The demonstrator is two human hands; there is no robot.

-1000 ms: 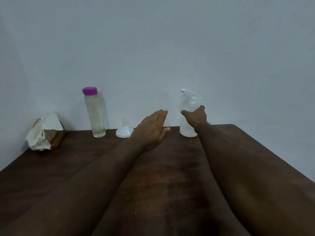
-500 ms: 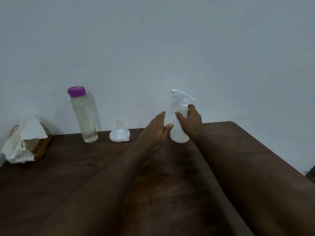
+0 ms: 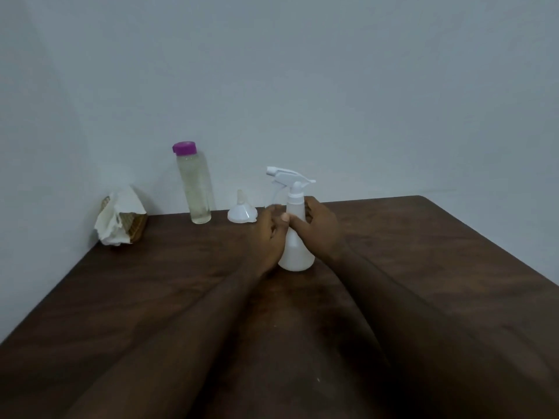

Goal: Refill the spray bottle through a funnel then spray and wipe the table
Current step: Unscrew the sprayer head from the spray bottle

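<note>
White plastic in the grasp: a translucent white plastic spray bottle (image 3: 295,252) with a cone-shaped body stands upright, its base on the table, and 2 hands hold it.
Left hand (image 3: 270,235): the fingers curl against the left side of the body, just below the neck, and the palm faces the bottle.
Right hand (image 3: 322,229): it wraps round the right side at about the same height. The thumb lies across the near face of the bottle and its tip meets the left hand.
Trigger head (image 3: 287,174): white and fitted on top, it is clear of both hands and its nozzle points left.
Fill level: it cannot be told through the cloudy wall.
Forearms: 2, bare, they rise from the lower edge of the view and converge on the bottle.
Funnel (image 3: 242,213): a small white plastic funnel stands mouth down and spout up, just behind and left of the left hand.
Clear bottle (image 3: 198,192): a tall clear cylinder with a purple cap (image 3: 184,148) stands upright left of the funnel, near the wall. Pale liquid fills most of it.
Basket (image 3: 136,226): a brown woven basket sits at the far left corner with a crumpled white sheet (image 3: 116,219) draped over it. Whether the sheet is cloth or paper cannot be told.
Table (image 3: 423,252): a dark brown wooden top carries every item.
Wall (image 3: 302,71): plain pale grey, directly behind the table.
</note>
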